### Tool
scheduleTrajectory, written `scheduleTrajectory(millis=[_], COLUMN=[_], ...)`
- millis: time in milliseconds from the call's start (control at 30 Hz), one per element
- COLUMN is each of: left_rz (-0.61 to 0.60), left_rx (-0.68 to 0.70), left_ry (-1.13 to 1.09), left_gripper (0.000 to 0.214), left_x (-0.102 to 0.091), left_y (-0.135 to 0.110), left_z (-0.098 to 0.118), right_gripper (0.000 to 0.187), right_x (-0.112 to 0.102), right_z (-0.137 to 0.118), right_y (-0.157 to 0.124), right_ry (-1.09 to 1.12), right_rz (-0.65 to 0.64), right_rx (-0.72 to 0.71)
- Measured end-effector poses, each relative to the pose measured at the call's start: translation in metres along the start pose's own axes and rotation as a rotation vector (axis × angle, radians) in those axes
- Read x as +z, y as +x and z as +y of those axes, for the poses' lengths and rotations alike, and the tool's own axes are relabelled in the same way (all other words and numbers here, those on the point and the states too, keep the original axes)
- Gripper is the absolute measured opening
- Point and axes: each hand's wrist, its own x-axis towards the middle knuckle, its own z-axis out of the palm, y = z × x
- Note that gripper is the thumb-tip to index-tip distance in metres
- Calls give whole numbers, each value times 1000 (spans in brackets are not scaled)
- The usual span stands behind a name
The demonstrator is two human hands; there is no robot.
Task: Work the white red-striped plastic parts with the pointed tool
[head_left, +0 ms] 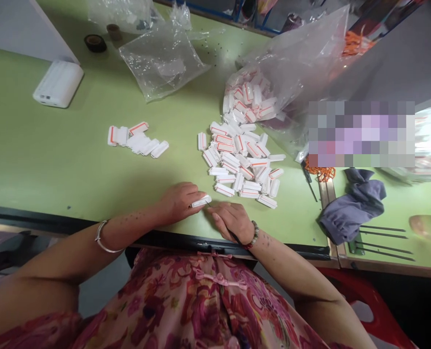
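My left hand (181, 201) is closed around a small white plastic connector housing (201, 201) near the table's front edge. Beside it, my right hand (233, 220) grips a thin dark pointed tool (233, 236); its tip meets the near end of the housing, and its exact kind is hidden by the fingers. A loose pile of similar white housings (237, 162), many with an orange-red stripe, lies just beyond my hands. Several more housings (139, 140) form a small group to the left.
A clear plastic bag (277, 77) spills housings behind the pile. Another clear bag (164, 63), a tape roll (95, 43) and a white box-shaped device (58, 83) lie farther back. At right are a thin dark tool (310, 182), orange pieces (320, 170) and grey cloth (357, 203).
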Motion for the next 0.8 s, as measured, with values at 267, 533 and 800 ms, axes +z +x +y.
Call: scheduleTrajectory(millis=[267,533,800], left_rz=[-12,-3,-30], left_rx=[0,35,-6], left_ry=[13,63,30], left_gripper=[33,31,32], left_x=[1,4,0], left_y=[0,-1,0], left_z=[-1,-2,1], right_gripper=[24,24,24], right_x=[3,1,4], right_z=[4,0,2], right_y=[-4,3,-5], right_ry=[31,17,11], right_rz=[-30,-76,-18], right_rx=[60,127,38])
